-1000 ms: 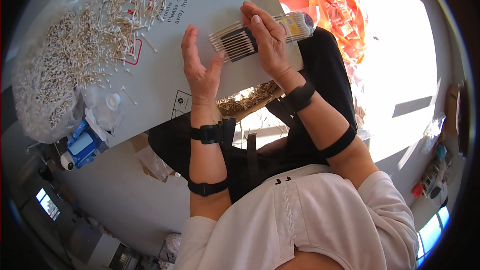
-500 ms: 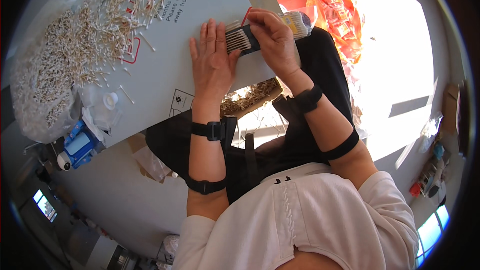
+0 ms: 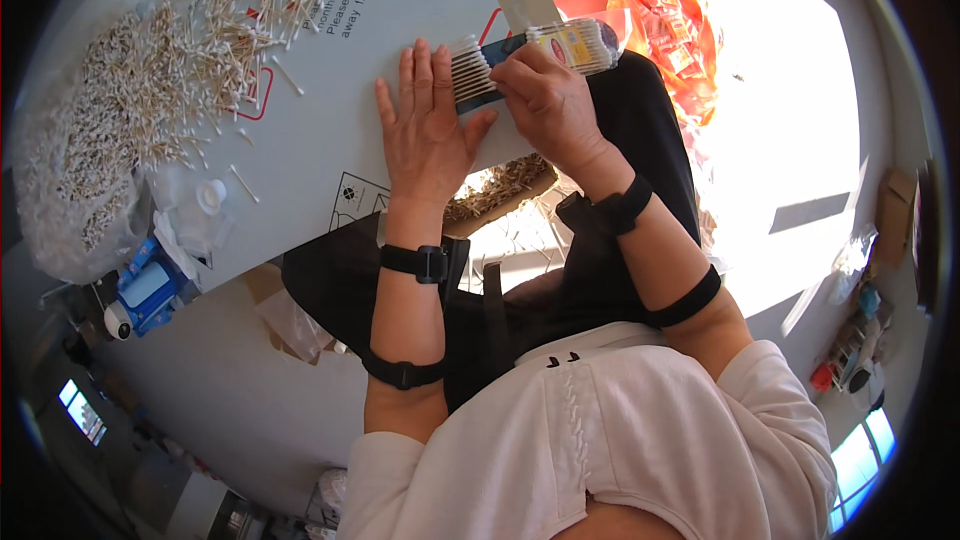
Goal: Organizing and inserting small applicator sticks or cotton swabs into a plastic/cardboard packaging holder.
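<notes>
A neat row of cotton swabs (image 3: 468,68) lies side by side on a dark strip (image 3: 506,46) on the grey tabletop. My left hand (image 3: 425,135) rests flat against the left end of the row, fingers stretched and thumb spread. At the row's right end, the fingers of my right hand (image 3: 550,105) are pinched together by the swab tips; whatever lies between them is hidden. Just beyond that hand sits a clear pack of cotton swabs (image 3: 585,46) with a yellow label, at the table's right edge.
Loose cotton swabs (image 3: 130,110) are heaped at the left, partly in a clear plastic bag. Near the table's front-left edge lie a white cap (image 3: 211,196) and a blue packet (image 3: 155,285). A box of sticks (image 3: 500,190) stands below the table edge, an orange bag (image 3: 665,30) at the right.
My right hand has drawn down and its fingers have curled closer together, uncovering more of the labelled pack and dark strip. My left hand stays by the row, its thumb slightly farther out.
</notes>
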Motion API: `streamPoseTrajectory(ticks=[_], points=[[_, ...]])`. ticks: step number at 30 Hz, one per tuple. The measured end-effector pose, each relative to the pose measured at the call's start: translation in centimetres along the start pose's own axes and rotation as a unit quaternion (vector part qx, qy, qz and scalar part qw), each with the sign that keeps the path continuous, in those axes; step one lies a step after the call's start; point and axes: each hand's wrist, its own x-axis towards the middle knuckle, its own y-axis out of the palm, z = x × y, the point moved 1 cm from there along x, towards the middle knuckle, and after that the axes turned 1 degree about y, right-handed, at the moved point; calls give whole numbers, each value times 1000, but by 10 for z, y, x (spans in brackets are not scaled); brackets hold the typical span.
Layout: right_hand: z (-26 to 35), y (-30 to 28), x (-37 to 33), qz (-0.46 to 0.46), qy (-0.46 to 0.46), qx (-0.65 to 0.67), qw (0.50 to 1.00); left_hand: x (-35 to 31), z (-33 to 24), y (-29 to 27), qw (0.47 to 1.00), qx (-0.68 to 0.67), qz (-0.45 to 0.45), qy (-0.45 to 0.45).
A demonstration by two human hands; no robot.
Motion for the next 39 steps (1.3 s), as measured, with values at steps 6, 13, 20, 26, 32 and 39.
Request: streamPoseTrajectory(ticks=[6,13,20,26,32,39], points=[[2,3,-1,-5,-27,-16,1000,-1,0,1,1000,2,-9,-1],[2,1,-2,23,-36,-52,998,0,-1,2,1000,7,-19,2],[5,3,1,-9,-25,-34,999,1,-2,2,1000,7,-19,-2],[5,2,2,38,-22,-68,997,1,-2,2,1000,12,-17,-3],[7,4,6,5,-14,-50,999,1,-2,2,1000,10,-14,-7],[1,6,14,-8,-40,-71,997,1,-1,3,1000,8,-15,-8]])
